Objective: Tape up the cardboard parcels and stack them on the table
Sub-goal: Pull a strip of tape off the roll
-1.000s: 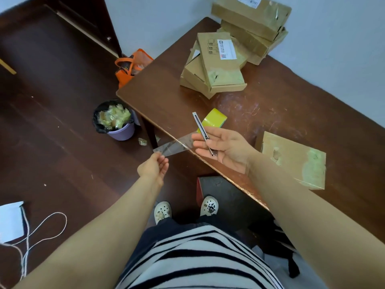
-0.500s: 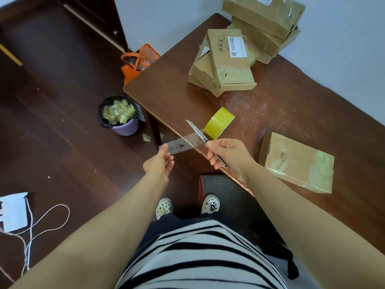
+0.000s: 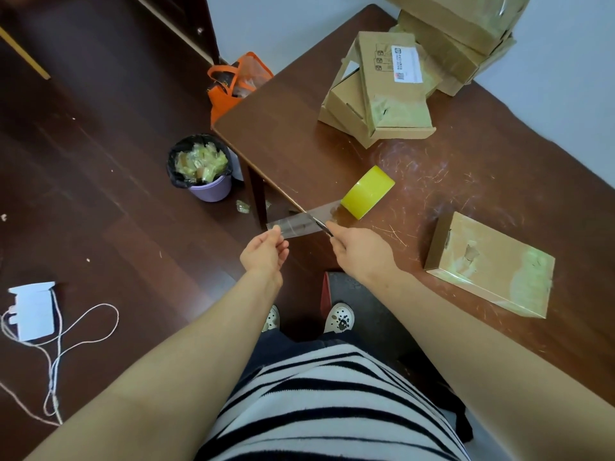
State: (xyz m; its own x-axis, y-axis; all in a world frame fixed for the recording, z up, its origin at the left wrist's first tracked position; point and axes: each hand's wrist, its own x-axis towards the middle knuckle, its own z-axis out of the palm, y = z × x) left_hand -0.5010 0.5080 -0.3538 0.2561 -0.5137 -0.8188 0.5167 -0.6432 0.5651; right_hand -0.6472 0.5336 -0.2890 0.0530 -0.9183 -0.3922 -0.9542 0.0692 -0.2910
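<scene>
A clear tape strip (image 3: 299, 223) runs down-left from the yellow roll (image 3: 367, 191) at frame centre, past the table (image 3: 299, 134) edge. The left hand (image 3: 264, 254) pinches its free end. The right hand (image 3: 361, 252) grips a knife (image 3: 320, 224) laid across it. A brown parcel (image 3: 489, 264) lies at right, with a stack (image 3: 382, 104) at upper right whose white label (image 3: 406, 64) is unreadable.

Tape roll (image 3: 367, 191) on tbl (image 3: 299, 134); parcel (image 3: 492, 264) to R, stacks (image 3: 382, 91) behind.

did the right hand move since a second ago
Yes. The right hand has pulled back from the tape roll toward the near edge of the table and turned over, gripping the cutter at the tape strip.
</scene>
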